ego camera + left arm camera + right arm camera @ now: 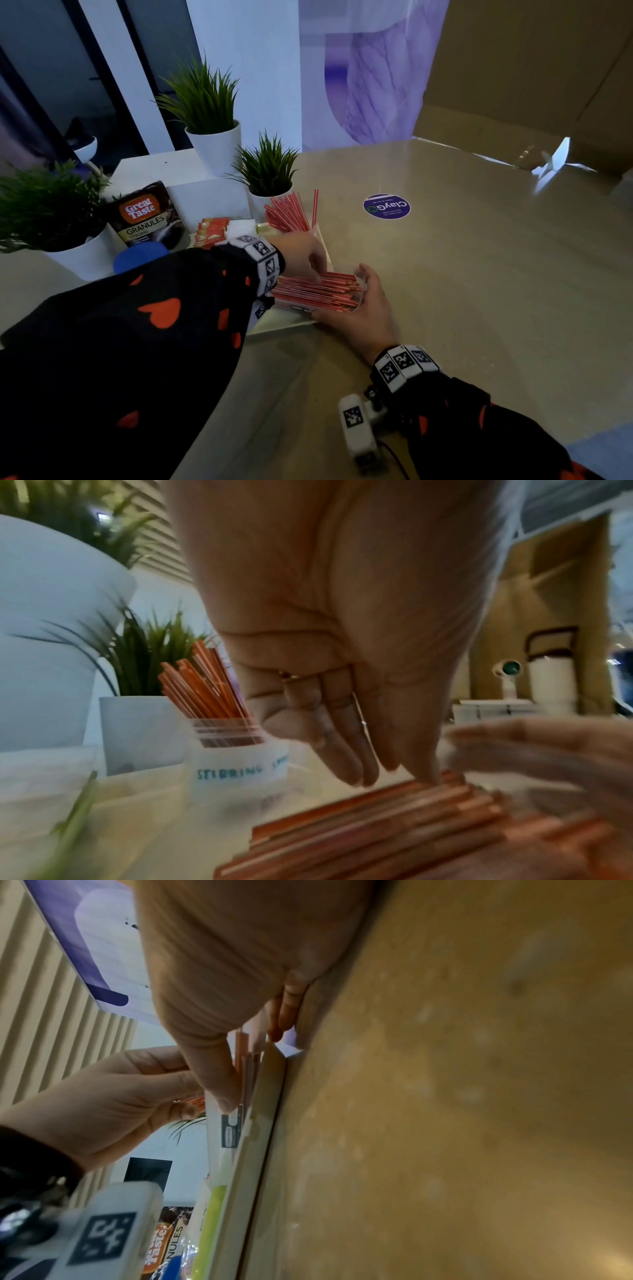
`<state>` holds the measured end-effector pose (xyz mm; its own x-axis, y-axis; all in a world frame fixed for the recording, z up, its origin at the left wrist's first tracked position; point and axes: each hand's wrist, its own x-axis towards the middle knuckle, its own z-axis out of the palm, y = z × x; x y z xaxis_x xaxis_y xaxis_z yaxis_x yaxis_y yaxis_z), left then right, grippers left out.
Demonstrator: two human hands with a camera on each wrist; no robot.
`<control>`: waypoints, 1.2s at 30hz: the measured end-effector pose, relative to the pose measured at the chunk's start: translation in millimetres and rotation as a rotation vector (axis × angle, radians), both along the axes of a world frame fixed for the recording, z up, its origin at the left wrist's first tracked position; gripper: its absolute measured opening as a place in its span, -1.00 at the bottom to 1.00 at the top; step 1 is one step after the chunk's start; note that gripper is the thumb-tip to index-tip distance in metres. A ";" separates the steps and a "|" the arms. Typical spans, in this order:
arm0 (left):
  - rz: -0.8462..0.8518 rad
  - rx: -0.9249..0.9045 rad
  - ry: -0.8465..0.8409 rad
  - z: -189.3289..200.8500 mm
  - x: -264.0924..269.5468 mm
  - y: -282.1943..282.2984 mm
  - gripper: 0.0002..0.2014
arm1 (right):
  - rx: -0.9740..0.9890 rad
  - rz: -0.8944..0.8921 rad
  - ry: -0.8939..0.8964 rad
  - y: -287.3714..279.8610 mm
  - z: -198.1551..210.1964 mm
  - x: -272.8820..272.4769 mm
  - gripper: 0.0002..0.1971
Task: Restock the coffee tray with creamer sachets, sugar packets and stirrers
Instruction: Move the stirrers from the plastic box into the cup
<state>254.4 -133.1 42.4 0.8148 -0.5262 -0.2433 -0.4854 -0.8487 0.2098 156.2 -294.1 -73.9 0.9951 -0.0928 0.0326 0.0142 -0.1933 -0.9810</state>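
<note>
A pile of red stirrers lies flat at the right end of the white tray, on a white pack with a dark label. My left hand reaches down from above, its straight fingertips touching the top of the pile. My right hand stands edge-on against the stirrers' right ends, thumb at the far side and fingers at the near side. Behind, a clear cup marked "STIRRING" holds upright stirrers. Orange sachets and white packets sit further left on the tray.
A Great Taste granules pouch and a blue lid are left of the tray. Potted plants in white pots stand behind it. The brown table bears a round purple sticker, and cardboard rises at the back right.
</note>
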 end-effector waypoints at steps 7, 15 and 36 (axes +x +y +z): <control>0.006 0.134 -0.043 -19.2 -12.5 -11.4 -0.66 | -0.008 -0.009 -0.005 0.1 -2.9 1.7 0.37; 0.013 0.198 -0.079 -19.8 -20.2 -15.3 -0.70 | -0.022 -0.007 -0.009 -0.2 -1.7 1.4 0.37; 0.238 -0.348 -0.121 19.7 -1.4 8.1 -0.89 | -0.026 -0.015 0.005 3.2 -5.9 3.6 0.36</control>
<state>253.0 -125.0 62.1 0.9349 -0.3543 0.0204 -0.3240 -0.8285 0.4568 159.8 -290.9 -79.8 0.9939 -0.1064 0.0302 0.0062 -0.2187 -0.9758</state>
